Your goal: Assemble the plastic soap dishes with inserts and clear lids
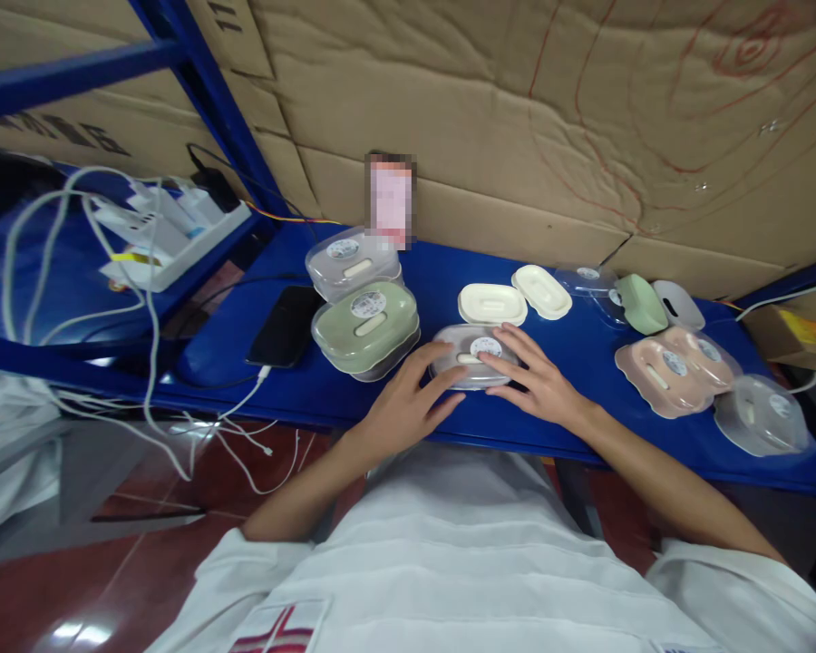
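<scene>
A grey soap box (484, 347) with a clear lid, a round label and a cream bar-shaped piece lies on the blue shelf in front of me. My left hand (412, 399) grips its left side, thumb near the front edge and fingers on the lid. From the right, my right hand (540, 379) holds it with spread fingers across the lid and its side. Just behind the box lie two cream oval trays, the left tray (492, 304) flat and the right tray (542, 292) angled. Fingers cover part of the box.
Left of my hands are stacked green soap boxes (381, 322), another clear-lidded box (350, 263) and a black phone (284, 326). Pink boxes (659, 381), a grey box (762, 417) and a green piece (643, 304) sit right. White cables (153, 363) hang over the shelf edge.
</scene>
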A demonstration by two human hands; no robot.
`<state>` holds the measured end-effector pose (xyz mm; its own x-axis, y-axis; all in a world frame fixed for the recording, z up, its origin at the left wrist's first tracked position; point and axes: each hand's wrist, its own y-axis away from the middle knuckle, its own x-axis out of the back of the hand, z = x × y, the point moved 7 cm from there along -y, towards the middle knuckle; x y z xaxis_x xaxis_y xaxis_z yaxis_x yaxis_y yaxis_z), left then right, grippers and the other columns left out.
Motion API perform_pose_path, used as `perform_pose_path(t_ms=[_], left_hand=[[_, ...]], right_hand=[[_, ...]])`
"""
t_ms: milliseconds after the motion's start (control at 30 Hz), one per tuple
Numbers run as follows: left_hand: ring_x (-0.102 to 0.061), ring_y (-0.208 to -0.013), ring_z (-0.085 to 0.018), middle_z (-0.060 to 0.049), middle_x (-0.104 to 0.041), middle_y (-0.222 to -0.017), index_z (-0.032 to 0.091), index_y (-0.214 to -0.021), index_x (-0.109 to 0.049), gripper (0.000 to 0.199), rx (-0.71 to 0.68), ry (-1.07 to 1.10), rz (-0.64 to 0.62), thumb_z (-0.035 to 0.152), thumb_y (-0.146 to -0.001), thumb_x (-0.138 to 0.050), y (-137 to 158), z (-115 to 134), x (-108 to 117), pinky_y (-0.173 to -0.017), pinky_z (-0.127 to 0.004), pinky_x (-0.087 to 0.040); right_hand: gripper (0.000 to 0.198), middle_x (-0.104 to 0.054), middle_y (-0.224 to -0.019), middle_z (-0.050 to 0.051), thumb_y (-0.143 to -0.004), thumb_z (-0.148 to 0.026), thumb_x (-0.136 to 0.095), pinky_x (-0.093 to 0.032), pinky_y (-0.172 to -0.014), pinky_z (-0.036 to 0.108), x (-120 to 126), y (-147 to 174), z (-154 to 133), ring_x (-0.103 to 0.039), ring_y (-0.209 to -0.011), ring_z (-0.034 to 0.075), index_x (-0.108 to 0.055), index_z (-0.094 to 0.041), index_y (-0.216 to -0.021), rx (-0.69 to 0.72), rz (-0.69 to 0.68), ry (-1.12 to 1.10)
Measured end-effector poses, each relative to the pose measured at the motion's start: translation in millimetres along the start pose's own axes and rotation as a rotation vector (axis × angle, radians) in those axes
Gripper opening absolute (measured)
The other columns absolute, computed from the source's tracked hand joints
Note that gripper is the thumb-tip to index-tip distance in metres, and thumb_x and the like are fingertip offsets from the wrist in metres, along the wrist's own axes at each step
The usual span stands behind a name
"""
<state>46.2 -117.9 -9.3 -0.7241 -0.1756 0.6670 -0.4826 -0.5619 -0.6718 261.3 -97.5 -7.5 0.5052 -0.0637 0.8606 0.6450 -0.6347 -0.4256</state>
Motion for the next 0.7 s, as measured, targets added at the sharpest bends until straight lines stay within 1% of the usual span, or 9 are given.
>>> perform_pose_path(t_ms=[67,133,233,300,400,467,533,600,700], left_hand=[[-0.059,-0.142,-0.032,-0.018,-0.058,-0.148,0.022,-0.139,-0.06,0.037,-0.034,-0.013,0.046,0.023,-0.103,-0.069,-0.9,5.2,6.2,-0.115,-0.055,-0.058],[-0.06,-0.141,-0.032,-0.018,-0.058,-0.148,0.021,-0.138,-0.061,0.036,-0.054,-0.026,0.062,0.022,-0.103,-0.069,-1.4,8.0,9.1,-0.114,-0.054,-0.058],[-0.06,-0.14,-0.032,-0.02,-0.058,-0.147,0.019,-0.135,-0.063,0.031,-0.07,-0.033,0.036,0.022,-0.104,-0.068,-1.8,9.0,7.7,-0.113,-0.054,-0.059],[-0.061,-0.139,-0.032,-0.02,-0.059,-0.147,0.018,-0.133,-0.064,0.028,-0.08,-0.031,0.0,0.023,-0.105,-0.066,-1.6,9.2,4.7,-0.112,-0.053,-0.06],[-0.061,-0.139,-0.033,-0.02,-0.059,-0.148,0.017,-0.13,-0.065,0.025,-0.088,-0.034,-0.066,0.024,-0.106,-0.064,-0.5,9.1,-1.2,-0.112,-0.052,-0.06],[-0.06,-0.141,-0.033,-0.02,-0.058,-0.149,0.016,-0.129,-0.066,0.024,-0.094,-0.04,-0.119,0.025,-0.107,-0.064,1.0,8.8,-6.1,-0.114,-0.052,-0.059],[-0.059,-0.142,-0.034,-0.019,-0.057,-0.152,0.017,-0.13,-0.067,0.025,-0.094,-0.04,-0.168,0.027,-0.108,-0.063,2.9,7.9,-11.0,-0.115,-0.052,-0.058],[-0.057,-0.145,-0.035,-0.019,-0.055,-0.155,0.017,-0.132,-0.067,0.027,-0.083,-0.035,-0.211,0.029,-0.108,-0.063,4.8,6.3,-15.6,-0.117,-0.053,-0.057],[-0.053,-0.15,-0.036,-0.019,-0.051,-0.162,0.02,-0.143,-0.063,0.036,-0.037,-0.031,-0.263,0.03,-0.109,-0.062,6.0,2.6,-21.0,-0.12,-0.056,-0.054]], right_hand=[[0.074,-0.034,-0.178,0.003,-0.101,-0.043,-0.072,-0.036,-0.132,0.067,5.3,-18.5,17.6,-0.036,-0.163,0.038,-0.041,-0.045,-0.168,-0.018,0.003,0.047],[0.072,-0.036,-0.177,0.004,-0.101,-0.051,-0.07,-0.033,-0.133,0.067,9.8,-45.3,45.9,-0.036,-0.163,0.038,-0.044,-0.042,-0.167,-0.065,0.036,0.087],[0.066,-0.04,-0.175,0.011,-0.103,-0.058,-0.064,-0.031,-0.133,0.067,8.0,-92.2,92.7,-0.032,-0.165,0.038,-0.052,-0.032,-0.163,-0.109,0.073,0.12],[0.064,-0.041,-0.174,0.015,-0.105,-0.059,-0.059,-0.029,-0.133,0.066,-1.5,-119.7,116.8,-0.03,-0.165,0.038,-0.057,-0.025,-0.159,-0.107,0.02,0.111],[0.063,-0.048,-0.169,0.019,-0.107,-0.057,-0.055,-0.028,-0.134,0.063,-13.3,-142.1,135.6,-0.038,-0.162,0.036,-0.059,-0.018,-0.156,-0.127,-0.071,0.078],[0.062,-0.051,-0.166,0.019,-0.107,-0.054,-0.053,-0.03,-0.133,0.063,-12.1,-141.5,136.7,-0.042,-0.159,0.036,-0.057,-0.017,-0.157,-0.174,-0.074,0.091],[0.062,-0.052,-0.166,0.017,-0.108,-0.053,-0.051,-0.034,-0.131,0.062,-4.2,-129.4,128.5,-0.044,-0.158,0.036,-0.053,-0.019,-0.16,-0.219,-0.03,0.135],[0.06,-0.057,-0.162,0.016,-0.109,-0.053,-0.048,-0.038,-0.128,0.062,3.1,-108.6,112.2,-0.049,-0.154,0.036,-0.054,-0.021,-0.16,-0.252,0.001,0.174],[0.051,-0.066,-0.153,0.014,-0.11,-0.053,-0.047,-0.043,-0.123,0.062,0.2,-72.2,76.3,-0.058,-0.145,0.035,-0.065,-0.026,-0.149,-0.243,-0.088,0.162]])
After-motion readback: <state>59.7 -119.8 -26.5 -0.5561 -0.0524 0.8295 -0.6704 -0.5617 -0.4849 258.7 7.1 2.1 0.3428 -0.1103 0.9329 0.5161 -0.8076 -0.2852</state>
